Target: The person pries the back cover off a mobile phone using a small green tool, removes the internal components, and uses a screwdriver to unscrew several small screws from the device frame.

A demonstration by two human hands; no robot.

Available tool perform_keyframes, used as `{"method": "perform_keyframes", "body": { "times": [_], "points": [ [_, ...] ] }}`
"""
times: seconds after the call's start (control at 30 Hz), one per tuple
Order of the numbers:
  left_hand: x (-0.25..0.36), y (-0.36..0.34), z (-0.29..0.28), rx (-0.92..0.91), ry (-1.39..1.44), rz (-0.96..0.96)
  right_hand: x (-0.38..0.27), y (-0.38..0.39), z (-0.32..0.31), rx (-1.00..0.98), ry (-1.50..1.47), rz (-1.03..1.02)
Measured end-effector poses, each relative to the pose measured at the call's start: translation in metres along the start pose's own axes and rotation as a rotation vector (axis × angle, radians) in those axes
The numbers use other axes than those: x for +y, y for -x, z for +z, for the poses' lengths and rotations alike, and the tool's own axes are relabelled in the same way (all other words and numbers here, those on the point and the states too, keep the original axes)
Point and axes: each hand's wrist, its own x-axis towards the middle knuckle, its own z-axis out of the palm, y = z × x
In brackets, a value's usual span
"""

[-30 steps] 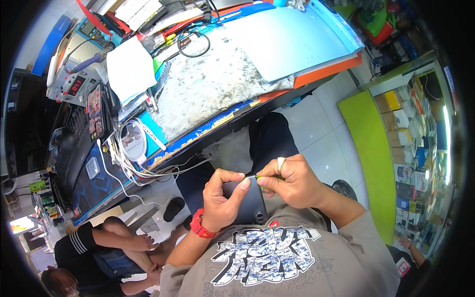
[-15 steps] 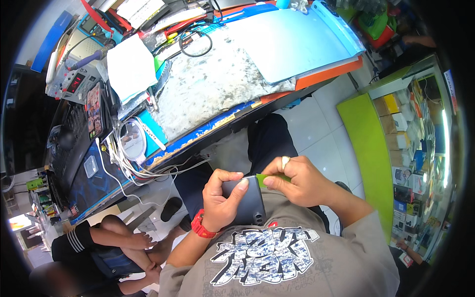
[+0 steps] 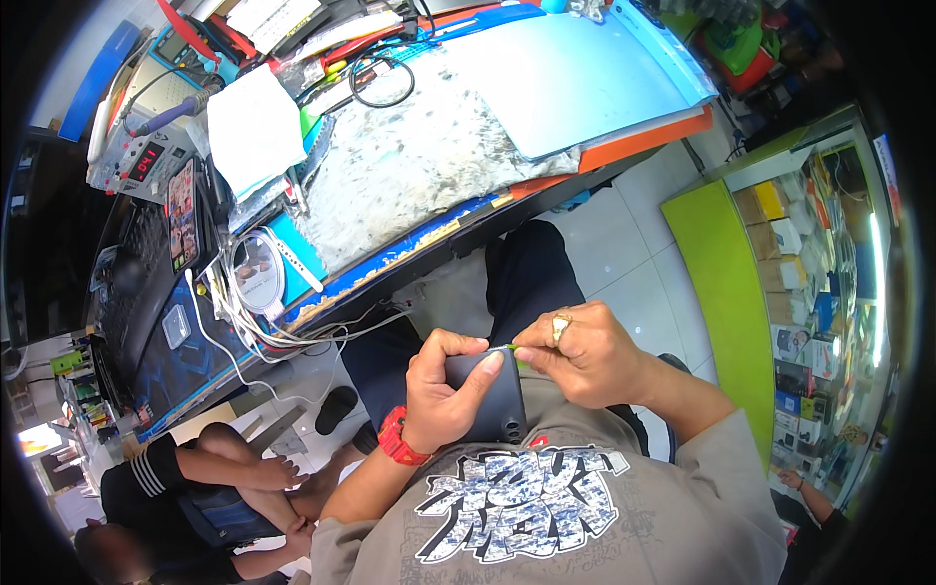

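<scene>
A dark grey phone with three camera lenses at its lower right corner rests over my lap, gripped by my left hand, which has a red wristwatch. My thumb lies along the phone's upper end. My right hand, with a ring on a finger, pinches a thin green piece against that same edge, near the corner. Much of the green piece is hidden by my fingers.
Above me is a cluttered workbench with a speckled mat, light blue pad, power supply, phone and cables. A seated person is lower left; another person's arm and a display case are right.
The green piece showed flat and wide half a second ago; now only a thin sliver shows between my right fingers at the phone's edge. My left hand has shifted slightly right.
</scene>
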Motion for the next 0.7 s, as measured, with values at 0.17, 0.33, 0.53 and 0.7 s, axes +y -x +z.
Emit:
{"method": "perform_keyframes", "body": {
  "times": [0.17,0.33,0.53,0.7],
  "points": [
    [-0.003,0.002,0.0,0.0,-0.014,-0.006,0.002,-0.003,0.002,-0.014,0.055,-0.052],
    [-0.002,-0.002,0.002,-0.03,-0.019,0.0,0.007,-0.011,-0.005,-0.111,0.071,-0.092],
    [-0.006,-0.001,0.004,-0.053,0.008,-0.003,0.015,-0.019,-0.015,-0.225,0.058,-0.128],
    [-0.007,-0.002,0.002,-0.02,0.003,-0.027,0.008,0.002,0.005,-0.038,-0.171,0.174]
  ]
}}
